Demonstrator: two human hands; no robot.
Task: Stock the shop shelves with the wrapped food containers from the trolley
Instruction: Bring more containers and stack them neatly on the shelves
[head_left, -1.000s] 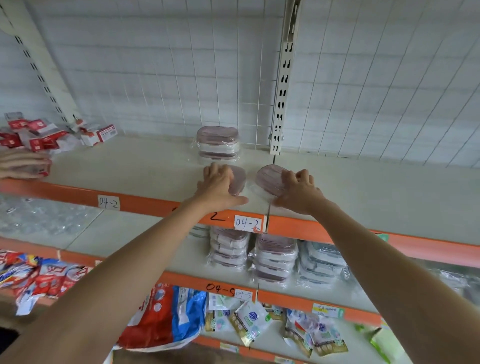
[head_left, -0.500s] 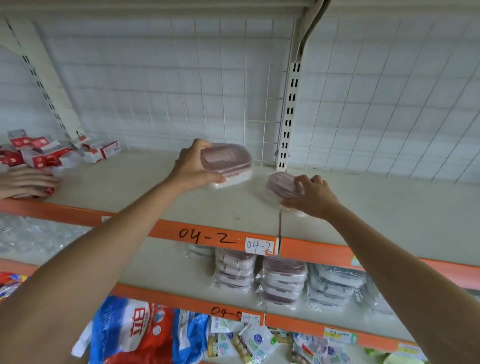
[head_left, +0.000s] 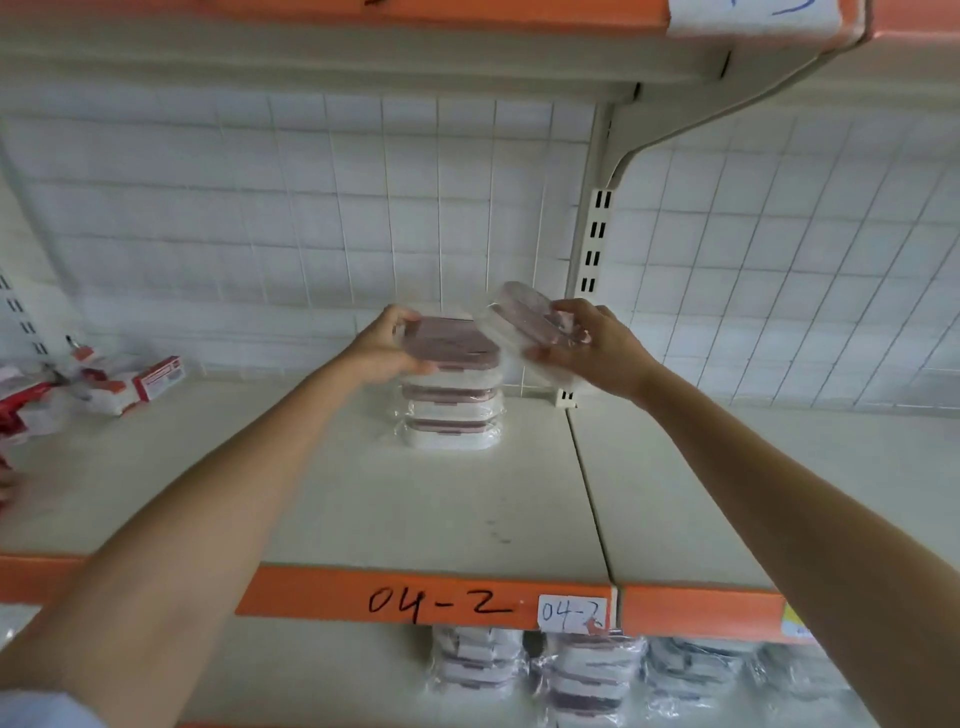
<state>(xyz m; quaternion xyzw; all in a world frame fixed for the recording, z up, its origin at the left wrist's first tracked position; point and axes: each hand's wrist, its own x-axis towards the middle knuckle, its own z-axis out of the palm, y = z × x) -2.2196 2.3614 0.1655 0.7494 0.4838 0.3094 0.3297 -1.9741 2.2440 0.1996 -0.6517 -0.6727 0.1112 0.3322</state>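
L arm reached fwd over shelf; left hand curled round the top container, resting on stack of wrapped containers near rear grid wall. R arm extended; right hand gripped a tilted container above shelf, just beside the stack top, fingers clamped on its wrap. Vs 0.5 s ago: L container went from mid-air to stack top; R container lifted off shelf. Red-white boxes far left.

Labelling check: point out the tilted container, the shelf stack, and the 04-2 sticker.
tilted container (head_left: 524, 312), head view, pink lid.
shelf stack (head_left: 449, 415), head view, front of middle tub.
04-2 sticker (head_left: 571, 613), head view, label centre.
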